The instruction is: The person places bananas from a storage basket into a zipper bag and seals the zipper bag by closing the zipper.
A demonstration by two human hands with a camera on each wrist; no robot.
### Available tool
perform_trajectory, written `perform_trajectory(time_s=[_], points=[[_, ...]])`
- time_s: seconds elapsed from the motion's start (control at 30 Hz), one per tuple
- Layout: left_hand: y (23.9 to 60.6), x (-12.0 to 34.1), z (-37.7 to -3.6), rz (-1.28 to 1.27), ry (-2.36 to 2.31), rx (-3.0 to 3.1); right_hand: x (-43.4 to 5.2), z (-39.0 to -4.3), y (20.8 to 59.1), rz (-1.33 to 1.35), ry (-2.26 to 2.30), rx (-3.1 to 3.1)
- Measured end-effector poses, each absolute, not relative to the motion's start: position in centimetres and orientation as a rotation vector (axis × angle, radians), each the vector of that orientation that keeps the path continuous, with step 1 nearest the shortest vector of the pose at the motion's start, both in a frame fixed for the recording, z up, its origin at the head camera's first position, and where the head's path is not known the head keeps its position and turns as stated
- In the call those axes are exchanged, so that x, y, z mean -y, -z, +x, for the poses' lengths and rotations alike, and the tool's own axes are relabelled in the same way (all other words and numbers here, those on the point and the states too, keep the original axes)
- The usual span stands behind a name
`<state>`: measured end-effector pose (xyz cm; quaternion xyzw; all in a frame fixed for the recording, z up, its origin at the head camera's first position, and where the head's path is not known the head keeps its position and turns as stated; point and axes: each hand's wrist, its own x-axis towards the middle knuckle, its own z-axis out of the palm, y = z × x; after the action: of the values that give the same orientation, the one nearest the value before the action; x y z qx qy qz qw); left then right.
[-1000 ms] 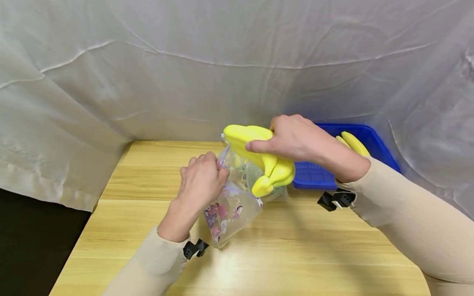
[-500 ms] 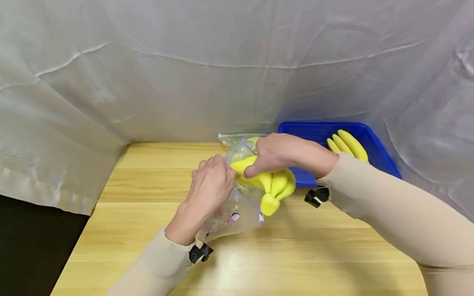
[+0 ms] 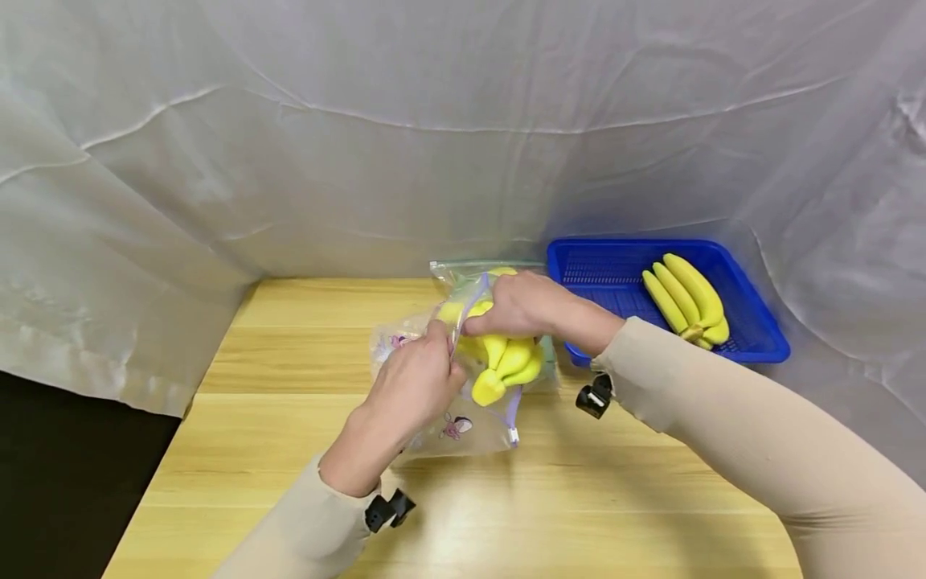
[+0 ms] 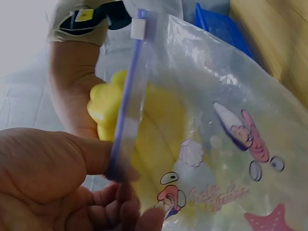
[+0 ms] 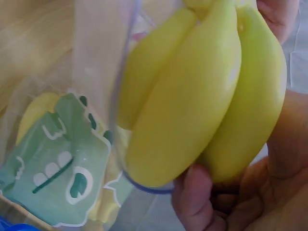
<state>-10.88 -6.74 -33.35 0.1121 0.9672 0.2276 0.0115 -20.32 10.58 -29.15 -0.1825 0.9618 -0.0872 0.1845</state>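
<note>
My right hand (image 3: 517,305) grips a bunch of yellow bananas (image 3: 506,359), its stem end turned toward me. The tips of the bunch are inside the mouth of a clear zip bag (image 4: 216,134) with a purple slider strip and pink cartoon prints. My left hand (image 3: 415,378) pinches that bag's rim between thumb and fingers, just left of the bananas. In the right wrist view the purple rim curves round the banana tips. Behind lies a second zip bag (image 5: 62,168) with a green print and something yellow inside.
A blue plastic basket (image 3: 752,305) stands at the back right of the wooden table (image 3: 289,434), with another bunch of bananas (image 3: 687,296) in it. Grey cloth (image 3: 405,161) hangs behind the table and at both sides.
My right hand has moved the bananas down and left, from above the bag into its mouth. My left hand keeps hold of the rim and has shifted slightly right.
</note>
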Motion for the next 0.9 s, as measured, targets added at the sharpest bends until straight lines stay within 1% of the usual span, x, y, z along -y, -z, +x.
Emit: perform_trajectory(time_s=[0.17, 0.27, 0.43, 0.57, 0.77, 0.9], points=[[32.6, 6.7, -10.5, 0.354, -0.767, -2.931, -10.2, -20.0, 30.6, -0.437, 0.280, -2.892], [32.5, 6.8, -10.8, 0.327, -0.851, -2.912, -9.8, -19.1, 31.7, -0.405, 0.316, -3.035], [33.1, 7.0, -11.7, 0.251, -0.953, -2.960, -9.3, -17.7, 32.2, -0.483, 0.344, -3.113], [33.4, 6.5, -12.1, 0.277, -1.019, -2.990, -9.7, -17.9, 31.6, -0.457, 0.379, -3.028], [33.2, 5.3, -12.0, 0.336, -1.272, -2.908, -10.4, -18.8, 31.5, -0.343, 0.454, -2.908], [33.2, 5.0, -12.4, 0.290, -1.334, -2.889, -9.9, -18.7, 32.6, -0.406, 0.416, -2.917]])
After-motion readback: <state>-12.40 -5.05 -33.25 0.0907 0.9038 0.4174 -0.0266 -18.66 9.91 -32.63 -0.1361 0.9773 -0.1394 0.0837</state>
